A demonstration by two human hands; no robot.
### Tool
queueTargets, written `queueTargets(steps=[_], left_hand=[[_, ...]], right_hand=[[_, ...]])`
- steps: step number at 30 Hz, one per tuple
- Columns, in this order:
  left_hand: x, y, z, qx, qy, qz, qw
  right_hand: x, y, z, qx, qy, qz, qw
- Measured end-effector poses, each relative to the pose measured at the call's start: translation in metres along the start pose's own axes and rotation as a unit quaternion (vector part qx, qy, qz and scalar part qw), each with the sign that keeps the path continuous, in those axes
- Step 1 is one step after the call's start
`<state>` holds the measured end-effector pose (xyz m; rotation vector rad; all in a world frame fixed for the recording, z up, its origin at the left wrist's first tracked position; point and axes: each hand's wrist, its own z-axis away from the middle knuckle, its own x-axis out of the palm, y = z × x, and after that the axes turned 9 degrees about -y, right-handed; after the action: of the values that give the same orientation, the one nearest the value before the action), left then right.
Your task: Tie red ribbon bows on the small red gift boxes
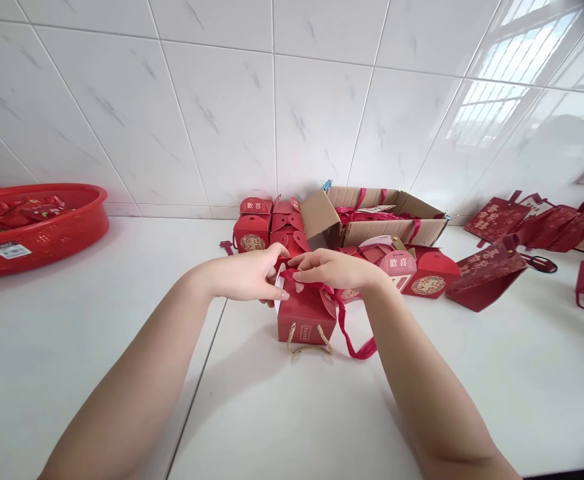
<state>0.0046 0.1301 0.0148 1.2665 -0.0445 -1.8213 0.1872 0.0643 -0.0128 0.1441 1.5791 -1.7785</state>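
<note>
A small red gift box (306,319) with a twisted cord handle (309,348) on its near side stands upright on the table before me. My left hand (252,273) is closed at its upper left edge, the thumb lying on a white-edged flap and the other fingers behind it. Above the lid, my right hand (329,268) pinches a red ribbon (355,350), whose loose end trails down to the tabletop on the right. The two hands almost meet over the box and hide part of its top.
Behind the box, several similar red boxes (253,227) stand against the tiled wall. A cardboard carton (397,231) holds red ribbons. Red bags (489,270) and scissors (542,262) lie to the right. On the far left sits a red plastic basket (62,243) of small packets.
</note>
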Motion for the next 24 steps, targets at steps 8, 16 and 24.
queueTargets(steps=[8, 16, 24], left_hand=[[-0.0041, -0.0076, 0.0022, 0.005, 0.036, -0.015, 0.999], [-0.005, -0.0063, -0.0001, 0.008, 0.038, -0.008, 0.999], [-0.0048, -0.0095, -0.0034, 0.002, 0.033, 0.005, 0.999]], right_hand=[[0.0041, 0.0009, -0.0042, 0.02, -0.01, 0.017, 1.0], [0.0058, 0.0008, -0.0046, -0.001, -0.011, 0.009, 1.0], [0.0042, -0.0006, -0.0013, -0.012, -0.008, 0.019, 1.0]])
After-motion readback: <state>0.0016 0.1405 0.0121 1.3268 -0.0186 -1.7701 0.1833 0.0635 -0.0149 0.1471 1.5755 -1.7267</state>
